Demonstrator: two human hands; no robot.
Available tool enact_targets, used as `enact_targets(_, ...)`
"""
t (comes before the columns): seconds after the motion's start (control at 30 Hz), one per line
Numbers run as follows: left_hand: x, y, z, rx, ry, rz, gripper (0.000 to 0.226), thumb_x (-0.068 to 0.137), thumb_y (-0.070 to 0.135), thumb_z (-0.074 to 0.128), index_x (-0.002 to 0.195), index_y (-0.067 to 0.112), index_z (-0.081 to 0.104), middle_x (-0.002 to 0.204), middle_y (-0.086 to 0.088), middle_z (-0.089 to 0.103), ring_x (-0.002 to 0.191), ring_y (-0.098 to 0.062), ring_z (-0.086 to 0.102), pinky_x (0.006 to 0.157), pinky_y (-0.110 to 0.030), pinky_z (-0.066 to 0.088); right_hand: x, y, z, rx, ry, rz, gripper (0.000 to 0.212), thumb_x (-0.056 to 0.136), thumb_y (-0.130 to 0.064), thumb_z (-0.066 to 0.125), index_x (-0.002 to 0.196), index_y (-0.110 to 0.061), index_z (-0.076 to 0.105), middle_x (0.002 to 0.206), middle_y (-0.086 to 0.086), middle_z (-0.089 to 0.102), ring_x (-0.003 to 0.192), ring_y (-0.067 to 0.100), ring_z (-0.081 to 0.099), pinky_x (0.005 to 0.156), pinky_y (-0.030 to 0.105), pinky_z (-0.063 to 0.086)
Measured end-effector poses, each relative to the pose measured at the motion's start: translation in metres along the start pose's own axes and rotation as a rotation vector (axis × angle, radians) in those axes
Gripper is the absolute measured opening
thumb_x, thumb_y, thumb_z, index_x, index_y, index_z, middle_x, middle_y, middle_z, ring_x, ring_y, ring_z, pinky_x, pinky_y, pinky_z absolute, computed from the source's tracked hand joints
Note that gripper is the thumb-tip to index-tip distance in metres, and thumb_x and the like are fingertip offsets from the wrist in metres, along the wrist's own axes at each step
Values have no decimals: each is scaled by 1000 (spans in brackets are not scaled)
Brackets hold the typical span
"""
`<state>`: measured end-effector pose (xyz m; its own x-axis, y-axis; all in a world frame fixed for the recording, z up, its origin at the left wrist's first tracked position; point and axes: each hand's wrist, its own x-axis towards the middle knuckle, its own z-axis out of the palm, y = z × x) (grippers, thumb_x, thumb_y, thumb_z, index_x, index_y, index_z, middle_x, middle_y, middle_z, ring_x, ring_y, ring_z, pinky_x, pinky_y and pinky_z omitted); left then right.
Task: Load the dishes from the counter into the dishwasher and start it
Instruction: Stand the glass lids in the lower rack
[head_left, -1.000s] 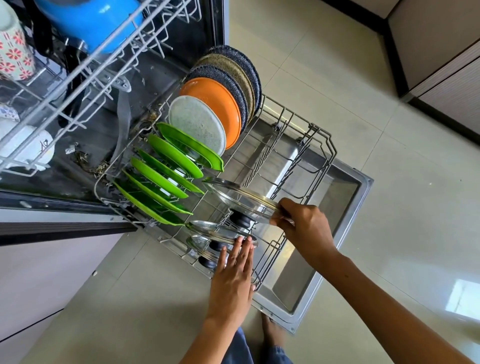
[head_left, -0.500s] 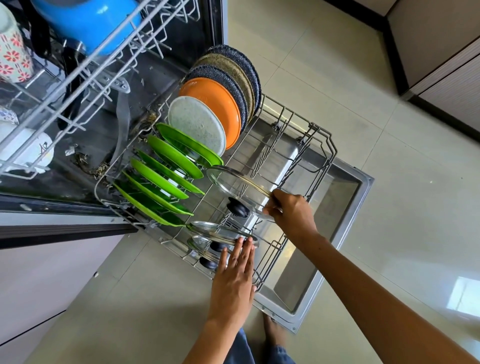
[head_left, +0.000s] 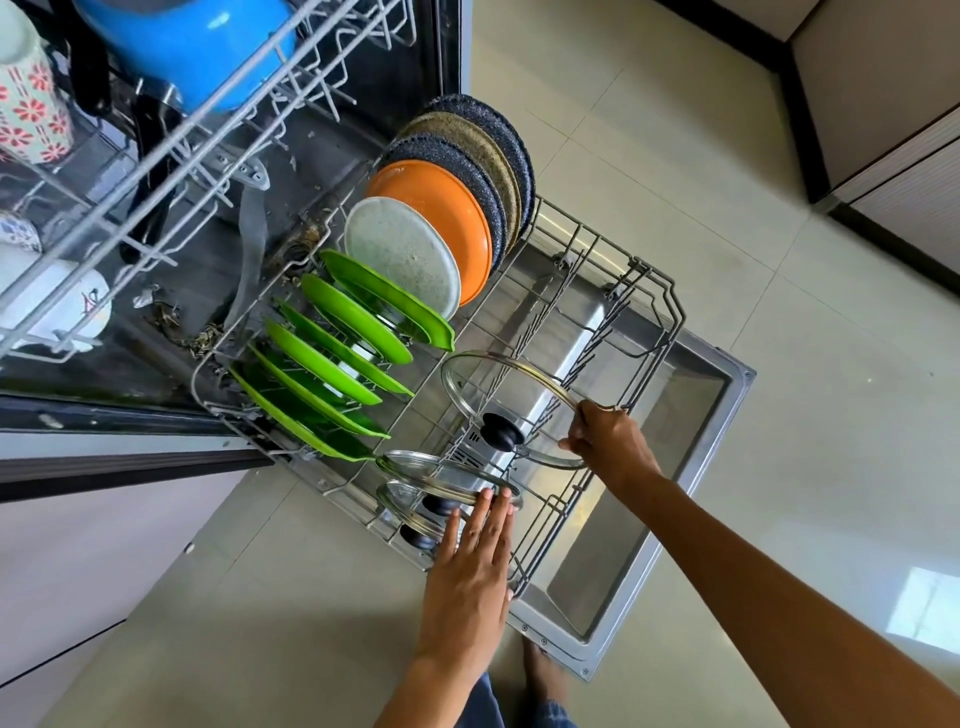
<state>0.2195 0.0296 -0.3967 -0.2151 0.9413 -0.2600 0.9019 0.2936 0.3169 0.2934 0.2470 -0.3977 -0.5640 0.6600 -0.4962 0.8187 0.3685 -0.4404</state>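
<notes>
Head view shows the right hand (head_left: 608, 441) pinching a round glass lid with black knob (head_left: 511, 410), which could slip and strike the two racked glass lids (head_left: 441, 478) that the flat, released left hand (head_left: 470, 571) steadies.

Centre frame, the wire lower rack (head_left: 670, 306) holds green plastic plates (head_left: 332, 364) at left, round plates (head_left: 441, 228) above them, and glass lids (head_left: 447, 483) at lower right.

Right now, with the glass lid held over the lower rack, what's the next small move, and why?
Probably lower the glass lid into the rack tines just behind the two smaller lids. The right hand grips its rim, tilted above open tines of the lower rack, while the left hand rests flat against the smaller lids, apparently steadying them.
</notes>
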Motion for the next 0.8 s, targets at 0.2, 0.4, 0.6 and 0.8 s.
enact_targets(0.2,2,-2,4,57,71,40,89,57,36,85,133,5,51,143,-11,43,133,-29,37,108,-44,18,-6,-6,9,21,32,79,47,83,-12,67,123,-5,44,117,13,63,104,24,62,83,32,50)
enact_targets(0.4,2,0,-25,-3,160,12,53,74,26,75,121,7,61,128,-11,59,118,-26,55,102,-43,40,-35,-26,-10,113,96,138,61,83,-9,66,136,-7,36,125,19,55,101,30,61,84,32,49)
enact_targets(0.6,-58,26,-169,-79,316,-125,29,71,21,72,99,12,70,100,-3,70,90,-20,67,81,-30,52,-113,-95,-80,87,26,-56,30,84,-6,63,113,-3,61,107,19,66,99,31,64,83,33,51)
enact_targets(0.8,-213,65,-319,-76,596,-397,39,83,33,45,99,8,71,99,-7,70,86,-26,67,76,-34,54,-270,-233,-137,10,18,-497,23,86,-23,56,103,-12,67,97,15,70,93,34,63,78,38,47)
